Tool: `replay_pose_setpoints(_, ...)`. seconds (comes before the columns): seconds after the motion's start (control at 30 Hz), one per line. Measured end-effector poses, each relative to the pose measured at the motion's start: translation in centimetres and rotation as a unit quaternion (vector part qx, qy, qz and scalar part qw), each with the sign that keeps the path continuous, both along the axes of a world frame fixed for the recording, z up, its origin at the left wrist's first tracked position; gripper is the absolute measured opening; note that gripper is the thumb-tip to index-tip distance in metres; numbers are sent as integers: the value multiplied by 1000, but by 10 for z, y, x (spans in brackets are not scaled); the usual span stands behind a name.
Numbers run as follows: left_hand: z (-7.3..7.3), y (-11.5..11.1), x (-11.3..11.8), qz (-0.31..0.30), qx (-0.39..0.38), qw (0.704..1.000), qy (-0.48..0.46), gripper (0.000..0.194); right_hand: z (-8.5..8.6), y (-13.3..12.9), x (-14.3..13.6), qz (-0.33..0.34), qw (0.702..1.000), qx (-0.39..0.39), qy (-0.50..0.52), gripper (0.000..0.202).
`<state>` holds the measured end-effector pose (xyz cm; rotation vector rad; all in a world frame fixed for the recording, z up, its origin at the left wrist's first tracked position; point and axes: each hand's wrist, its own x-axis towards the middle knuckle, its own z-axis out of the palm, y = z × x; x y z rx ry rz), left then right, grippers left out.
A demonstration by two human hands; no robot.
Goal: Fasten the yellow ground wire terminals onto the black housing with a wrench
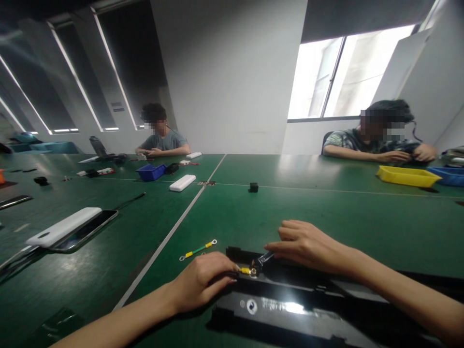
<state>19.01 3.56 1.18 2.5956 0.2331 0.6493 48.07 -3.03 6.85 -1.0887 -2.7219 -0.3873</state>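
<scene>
My left hand [208, 273] is closed, its fingertips pinching a short wire with a yellow-sleeved ring terminal [245, 270]. That terminal lies at a stud or nut on a long black metal housing [308, 307]. My right hand [306, 241] is closed over the end of a dark, shiny tool-like piece [266, 261], whose far end meets the terminal; its exact kind is unclear. Behind my left hand, a green wire with yellow sleeves and ring ends [198, 250] rests on the table.
On the green table [224, 217] are a phone [87, 232], a white power bank [182, 182], a small black block [253, 187], a blue bin [151, 172] and a yellow bin [408, 177]. Two people [163, 137] [380, 140] sit across the table.
</scene>
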Motion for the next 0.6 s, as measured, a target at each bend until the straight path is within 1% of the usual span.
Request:
replay_pose_setpoints(0.17, 1, 0, -1, -3, -7, 1000, 6, 21, -1, 2, 1, 5, 1000, -4, -2, 25)
replay_pose_setpoints(0.3, 1, 1, -1, -8, -11, 1000, 2, 20, 2, 1, -1, 3, 1000, 3, -7, 27)
replay_pose_setpoints(0.43, 0, 1, -1, -10, -14, 1000, -2, 20, 5, 0, -3, -5, 1000, 7, -16, 26)
replay_pose_setpoints(0.6, 2, 0, -1, -8, -9, 1000, -4, 19, 4, 0, -3, 0, 1000, 7, -24, 24)
